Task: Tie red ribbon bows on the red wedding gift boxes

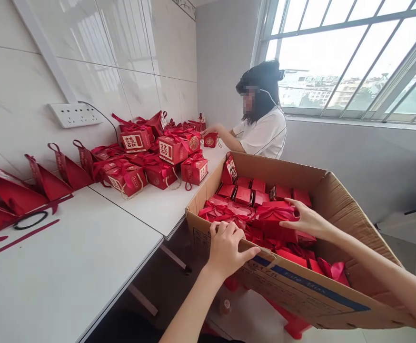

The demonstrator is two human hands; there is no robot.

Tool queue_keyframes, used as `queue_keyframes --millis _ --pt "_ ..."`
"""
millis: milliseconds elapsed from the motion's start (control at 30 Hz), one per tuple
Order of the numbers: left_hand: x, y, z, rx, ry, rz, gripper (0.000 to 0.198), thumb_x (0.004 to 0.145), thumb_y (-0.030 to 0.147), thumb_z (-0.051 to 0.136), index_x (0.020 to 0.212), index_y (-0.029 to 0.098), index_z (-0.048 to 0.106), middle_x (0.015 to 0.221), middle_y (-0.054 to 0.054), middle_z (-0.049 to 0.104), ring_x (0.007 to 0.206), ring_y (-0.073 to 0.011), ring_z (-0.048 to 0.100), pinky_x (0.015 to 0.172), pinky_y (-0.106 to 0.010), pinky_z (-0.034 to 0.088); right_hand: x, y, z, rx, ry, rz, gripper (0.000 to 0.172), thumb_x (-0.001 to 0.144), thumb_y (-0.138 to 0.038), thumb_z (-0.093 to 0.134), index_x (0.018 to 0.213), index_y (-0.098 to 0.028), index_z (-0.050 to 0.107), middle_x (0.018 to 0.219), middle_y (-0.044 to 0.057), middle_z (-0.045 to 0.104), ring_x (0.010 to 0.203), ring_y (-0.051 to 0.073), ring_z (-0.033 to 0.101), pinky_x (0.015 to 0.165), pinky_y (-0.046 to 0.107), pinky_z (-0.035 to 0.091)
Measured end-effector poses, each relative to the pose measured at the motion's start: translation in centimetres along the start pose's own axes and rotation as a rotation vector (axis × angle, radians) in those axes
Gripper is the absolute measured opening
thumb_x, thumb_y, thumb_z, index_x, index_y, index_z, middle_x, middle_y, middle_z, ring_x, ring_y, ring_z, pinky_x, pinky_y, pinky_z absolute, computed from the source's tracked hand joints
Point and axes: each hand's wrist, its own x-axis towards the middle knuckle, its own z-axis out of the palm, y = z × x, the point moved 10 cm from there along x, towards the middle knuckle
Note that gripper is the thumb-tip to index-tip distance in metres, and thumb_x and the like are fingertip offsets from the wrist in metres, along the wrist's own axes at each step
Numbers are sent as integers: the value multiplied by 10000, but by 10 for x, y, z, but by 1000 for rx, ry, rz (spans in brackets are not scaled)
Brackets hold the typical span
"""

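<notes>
My left hand (225, 247) has its fingers hooked over the near rim of a large cardboard box (311, 288), with the thumb lying along the edge. Inside the carton are many red gift boxes (243, 195) with ribbons, packed in rows. My right hand (310, 219) reaches in over the carton's right side. Its thumb and fingers are curved around the right end of one red gift box (274, 214), which sits a little higher than those around it. A taller red box (229, 170) with a printed figure stands in the far left corner.
Stacked red gift boxes (133, 178) with ribbons and cord handles cover the far white table (179, 205). Pointed red bags (67, 166), a black ring (31, 220) and red strips lie on the near table (68, 267). A co-worker (265, 128) handles a small red box. Red stool parts (288, 321) show below.
</notes>
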Motion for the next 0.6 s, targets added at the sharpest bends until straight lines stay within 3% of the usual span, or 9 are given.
queue_keyframes --millis 167,333,433,500,600 --pt "-5 -1 -2 -3 36 6 363 740 575 566 711 214 591 774 -36 584 833 -212 486 887 -441 306 -10 5 30 98 -37 -8 826 611 -529 655 1288 -137 387 1272 188 527 1161 331 523 1003 476 398" --pt "-13 -4 -2 -39 162 40 401 697 625 582 692 224 567 773 -35 595 798 -212 504 861 -448 342 -13 14 42 305 11 45 755 618 -536 628 1234 -163 398 1251 205 543 1150 339 541 987 472 427" --pt "-14 -9 7 -29 234 77 436 650 670 586 709 237 585 734 -43 597 768 -221 522 854 -467 354 -10 16 47 330 45 21 722 556 -475 661 1180 -210 411 1272 186 530 1192 356 502 1026 486 390" --pt "-10 -11 16 12 189 85 465 623 697 585 724 243 602 740 -53 607 783 -231 535 868 -481 352 -10 20 55 349 47 -1 714 511 -467 690 1142 -269 421 1246 170 546 1184 363 506 1010 483 414" --pt "-7 -10 25 67 42 29 501 626 734 551 769 260 629 787 -65 629 842 -232 550 917 -476 340 -19 36 72 361 61 25 677 462 -551 736 1062 -376 475 1121 162 590 1087 381 566 806 474 537"
